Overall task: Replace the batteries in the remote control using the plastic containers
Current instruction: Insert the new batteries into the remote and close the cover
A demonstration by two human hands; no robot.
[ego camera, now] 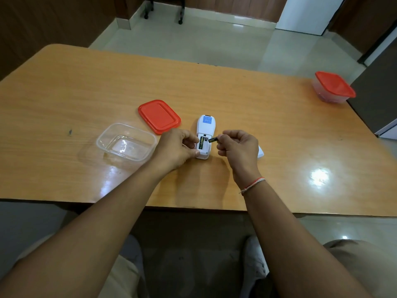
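Note:
A white remote control (205, 123) lies face down on the wooden table (236, 100), its battery bay uncovered. One dark green battery (201, 142) sits in the bay's left slot. My left hand (178, 148) grips the remote's lower left side. My right hand (238, 145) pinches a second dark battery (213, 139) at the bay's right edge, tilted over the right slot. A white piece, perhaps the battery cover (260, 152), peeks out behind my right hand. A clear plastic container (126, 141) with nothing in it stands to the left, its red lid (159, 116) beside it.
A second clear container with a red lid (333, 87) on it stands at the table's far right edge. Beyond the table there is tiled floor and chair legs (180, 16). The table's near edge runs just below my forearms.

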